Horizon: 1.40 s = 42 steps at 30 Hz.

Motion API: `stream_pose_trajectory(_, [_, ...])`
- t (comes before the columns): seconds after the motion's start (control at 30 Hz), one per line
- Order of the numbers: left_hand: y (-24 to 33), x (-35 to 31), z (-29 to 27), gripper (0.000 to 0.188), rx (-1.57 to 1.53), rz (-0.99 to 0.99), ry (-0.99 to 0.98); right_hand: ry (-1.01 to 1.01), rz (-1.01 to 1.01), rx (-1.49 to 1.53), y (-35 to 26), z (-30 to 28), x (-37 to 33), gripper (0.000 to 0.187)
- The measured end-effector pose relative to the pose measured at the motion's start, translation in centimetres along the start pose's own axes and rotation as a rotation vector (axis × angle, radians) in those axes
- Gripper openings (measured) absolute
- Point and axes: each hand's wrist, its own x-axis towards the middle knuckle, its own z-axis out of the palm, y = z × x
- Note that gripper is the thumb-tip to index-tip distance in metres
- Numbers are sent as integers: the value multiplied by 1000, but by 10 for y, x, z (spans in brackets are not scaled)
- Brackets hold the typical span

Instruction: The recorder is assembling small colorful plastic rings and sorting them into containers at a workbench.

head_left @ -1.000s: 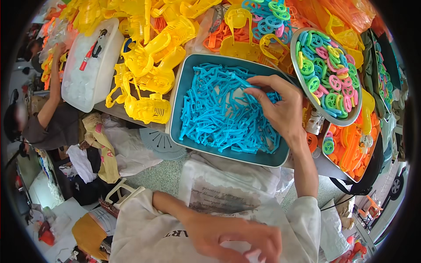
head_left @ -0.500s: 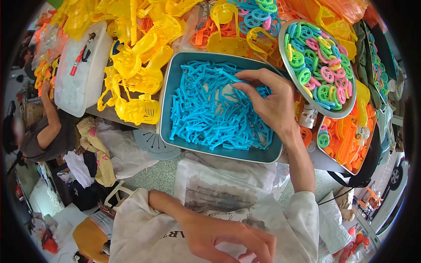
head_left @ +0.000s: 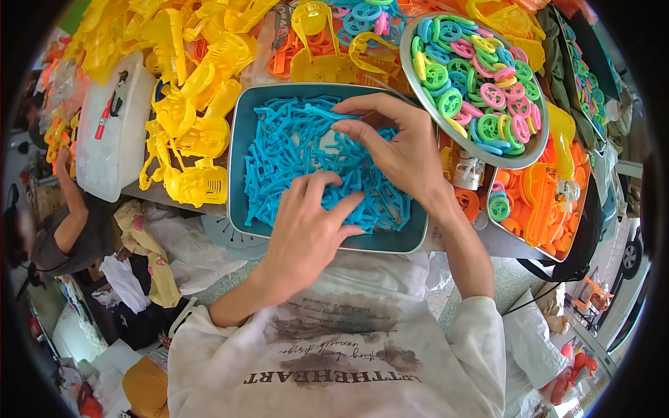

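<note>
A rectangular teal tray (head_left: 239, 160) with a metal rim holds a heap of thin blue plastic pieces (head_left: 268, 174). Over the tray's right half, my right hand (head_left: 401, 139) pinches one slim blue plastic piece (head_left: 322, 112) between thumb and fingers; its near end is hidden by the fingertips. My left hand (head_left: 303, 226) reaches over the tray's front edge, fingers apart and curved down among the pieces near the middle. No piece shows clearly within its fingers.
Yellow plastic parts (head_left: 198, 104) pile up left of the tray. A round metal bowl (head_left: 533, 150) of coloured wheels stands at the right, above a box of orange parts (head_left: 533, 202). A white plastic bin (head_left: 111, 150) is further left. Another person's arm (head_left: 73, 188) shows at far left.
My left hand has come up from my lap to the blue pieces, its fingers spread. My right hand stays over the tray. The whole view has shifted somewhat.
</note>
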Motion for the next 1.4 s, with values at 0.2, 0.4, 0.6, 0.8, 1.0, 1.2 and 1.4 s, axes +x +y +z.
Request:
stream_pose_trajectory(0.2, [-17, 5, 1, 20, -49, -66, 22, -194, 63, 459, 1, -5, 1, 21])
stream_pose_trajectory(0.4, [-15, 5, 3, 21, -157, -186, 127, -402, 110, 752, 3, -20, 2, 30])
stream_pose_trajectory(0.6, [-1, 19, 14, 28, -75, -24, 181, -380, 140, 792, 4, -18, 4, 31])
stream_pose_trajectory(0.8, [1, 40, 31, 25, 0, -7, 111, -396, 172, 828, 5, -18, 1, 29])
stream_pose_trajectory(1.0, [-8, 39, 37, 22, -78, -10, 69, -387, 180, 839, 9, -18, 1, 27])
stream_pose_trajectory(1.2, [0, 44, 44, 13, 53, -26, 140, -419, 187, 821, 7, -19, 3, 26])
stream_pose_trajectory(1.4, [1, 48, 41, 9, 74, -109, -6, -425, 193, 836, 6, -17, 4, 24])
